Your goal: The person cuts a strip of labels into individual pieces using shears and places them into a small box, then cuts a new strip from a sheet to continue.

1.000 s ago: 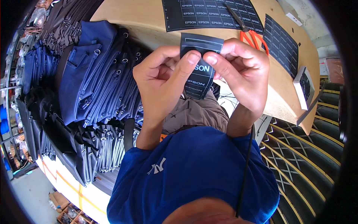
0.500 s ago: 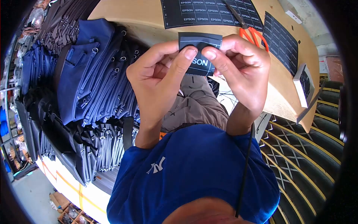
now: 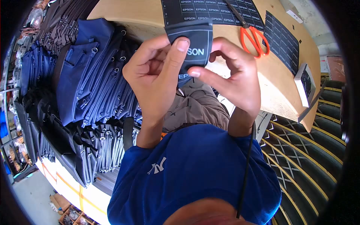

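A dark strip of EPSON labels, with white lettering and thin white lines, is held up in front of me. My left hand pinches it near its left side, thumb on the front and covering part of the printed word. With its thumb at the lower part of the strip and fingers at the right edge, partly behind it, my right hand also grips it. Lower down, a second printed word shows partly. Beyond my right hand lie scissors with orange handles, blades over a large label sheet.
Another label sheet and a small white-sided box lie on the tan table. Stacked blue bags and black bags with metal rings fill my left side. Black slats with yellow edges stand at right.
The label strip has moved up and left and now shows more of its length. My right thumb has slid down and left, away from the upper printed word.
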Available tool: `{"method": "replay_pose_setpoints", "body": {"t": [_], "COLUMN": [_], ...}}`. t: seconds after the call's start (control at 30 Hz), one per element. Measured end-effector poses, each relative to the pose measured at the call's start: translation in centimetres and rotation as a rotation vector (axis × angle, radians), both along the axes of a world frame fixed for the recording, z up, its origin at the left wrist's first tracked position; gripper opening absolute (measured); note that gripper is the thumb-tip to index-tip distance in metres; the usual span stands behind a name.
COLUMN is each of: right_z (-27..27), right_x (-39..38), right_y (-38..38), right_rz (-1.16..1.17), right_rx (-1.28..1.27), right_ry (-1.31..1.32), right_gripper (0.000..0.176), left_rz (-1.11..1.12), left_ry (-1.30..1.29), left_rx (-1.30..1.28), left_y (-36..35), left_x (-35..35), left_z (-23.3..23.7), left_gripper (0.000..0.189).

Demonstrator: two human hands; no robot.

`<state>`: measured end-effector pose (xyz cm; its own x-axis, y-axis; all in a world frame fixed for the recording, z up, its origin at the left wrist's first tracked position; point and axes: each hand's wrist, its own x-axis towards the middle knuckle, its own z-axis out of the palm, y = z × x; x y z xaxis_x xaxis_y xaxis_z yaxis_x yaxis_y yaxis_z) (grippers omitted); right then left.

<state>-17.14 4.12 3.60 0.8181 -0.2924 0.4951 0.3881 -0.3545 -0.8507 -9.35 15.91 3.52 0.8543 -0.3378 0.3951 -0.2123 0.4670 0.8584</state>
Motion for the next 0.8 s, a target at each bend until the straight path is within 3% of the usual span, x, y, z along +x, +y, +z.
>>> {"method": "replay_pose_setpoints", "body": {"t": [0.17,0.33,0.8], "right_z": [-1.6,-2.4,-2.8], "right_x": [0.1,0.2,-0.6], "right_y": [1.0,1.9,2.1], "right_rz": [0.046,0.033,0.102], "right_rx": [0.079,0.089,0.246], "right_ry": [0.063,0.077,0.27], "right_gripper": [0.025,0.014,0.015], "left_rz": [0.023,-0.032,-0.152], "left_ry": [0.044,0.031,0.104], "left_rx": [-0.103,-0.136,-0.054], "left_y": [-0.6,-1.0,-1.1], "left_x": [0.2,0.6,0.0], "left_z": [-0.2,-0.5,0.6], "left_gripper": [0.013,0.016,0.023]}}
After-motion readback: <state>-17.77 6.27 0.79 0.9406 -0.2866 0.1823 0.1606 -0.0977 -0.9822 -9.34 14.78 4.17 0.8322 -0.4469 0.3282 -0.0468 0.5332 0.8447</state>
